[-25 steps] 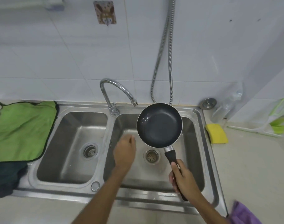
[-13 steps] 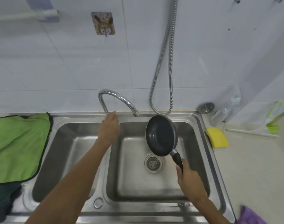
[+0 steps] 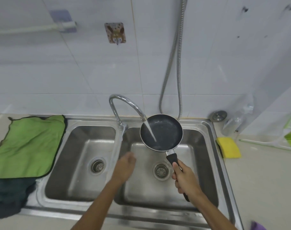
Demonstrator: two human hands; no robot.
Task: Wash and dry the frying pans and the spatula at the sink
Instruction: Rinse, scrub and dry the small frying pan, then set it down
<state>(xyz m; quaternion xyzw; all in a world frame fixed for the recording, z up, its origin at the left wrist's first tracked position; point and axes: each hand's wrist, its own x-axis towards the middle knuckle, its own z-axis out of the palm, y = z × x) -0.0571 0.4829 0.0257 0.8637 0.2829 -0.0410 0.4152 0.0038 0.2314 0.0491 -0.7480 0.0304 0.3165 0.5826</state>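
**While water runs from the tap: pan held under the stream**

With water falling from the faucet (image 3: 128, 105) into its dark interior, the frying pan (image 3: 161, 131) sits tilted above the right basin of the sink (image 3: 207, 146). My right hand (image 3: 185, 177) has its fingers wrapped tightly around the pan's black handle. My left hand (image 3: 125, 166) hangs over the divider between the basins, fingers loosely curled and holding nothing. On the table lie a green cloth (image 3: 27, 145) at left and a yellow sponge (image 3: 228, 147) at right, just beside the sink rim.
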